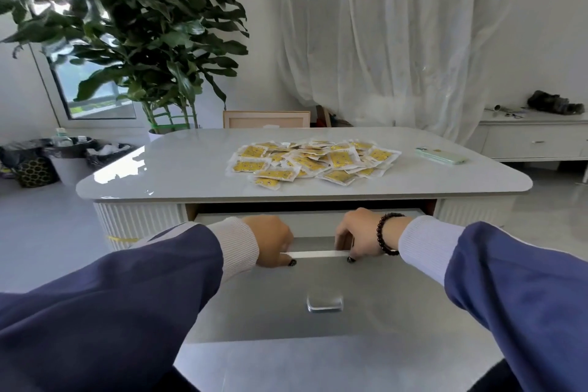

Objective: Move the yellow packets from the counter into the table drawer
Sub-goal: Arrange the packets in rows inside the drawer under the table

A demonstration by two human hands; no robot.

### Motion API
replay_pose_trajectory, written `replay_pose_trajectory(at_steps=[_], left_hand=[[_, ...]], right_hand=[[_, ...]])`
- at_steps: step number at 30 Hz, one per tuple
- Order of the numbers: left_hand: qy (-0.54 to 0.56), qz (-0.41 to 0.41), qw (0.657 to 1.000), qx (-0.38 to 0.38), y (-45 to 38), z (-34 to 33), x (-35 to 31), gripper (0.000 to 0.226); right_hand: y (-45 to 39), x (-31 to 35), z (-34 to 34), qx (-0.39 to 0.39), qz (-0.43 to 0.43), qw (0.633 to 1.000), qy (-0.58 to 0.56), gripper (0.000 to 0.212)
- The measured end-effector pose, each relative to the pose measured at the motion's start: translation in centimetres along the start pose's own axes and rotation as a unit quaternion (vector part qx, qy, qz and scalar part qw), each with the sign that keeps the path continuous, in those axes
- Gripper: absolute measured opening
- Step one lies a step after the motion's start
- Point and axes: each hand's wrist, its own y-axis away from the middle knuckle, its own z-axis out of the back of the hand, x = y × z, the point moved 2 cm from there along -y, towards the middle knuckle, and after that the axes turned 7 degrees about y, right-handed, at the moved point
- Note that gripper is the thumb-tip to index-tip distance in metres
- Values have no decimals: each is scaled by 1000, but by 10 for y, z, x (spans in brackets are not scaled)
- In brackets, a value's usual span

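Below the bench (pixel 178 175) edge, both hands curl over the front panel's top rim of the drawer (pixel 318 289), which stands pulled out: the left hand (pixel 270 242) grips the rim left of centre, the right hand (pixel 359 239) grips it right of centre. Well beyond both grips, the yellow packets (pixel 313 161) lie heaped on the bench top, a green phone (pixel 440 156) to their right.

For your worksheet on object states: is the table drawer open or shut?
Open. The drawer is pulled out from under the tabletop, both hands gripping its front's top edge: left hand, right hand.
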Motion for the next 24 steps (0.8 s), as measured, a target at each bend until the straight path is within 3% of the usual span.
replay_pose_trajectory(at_steps=[4, 10, 14, 18, 24], left_hand=[[6, 10, 1000, 14, 4, 7, -7, 50], [21, 49, 998, -17, -14, 14, 10, 39], [32, 68, 996, -37, -37, 15, 24, 38], [6, 74, 993, -97, -57, 8, 35, 42], [-9, 64, 974, -217, -98, -1, 51, 65]], right_hand=[[2, -5, 0, 10, -8, 1000, -20, 30], [-14, -24, 4, 77, -84, 991, -73, 37], [-29, -38, 14, 96, -87, 987, 98, 42], [-53, -55, 16, 57, -90, 985, 132, 37], [-101, -73, 20, -88, -86, 984, 129, 21]])
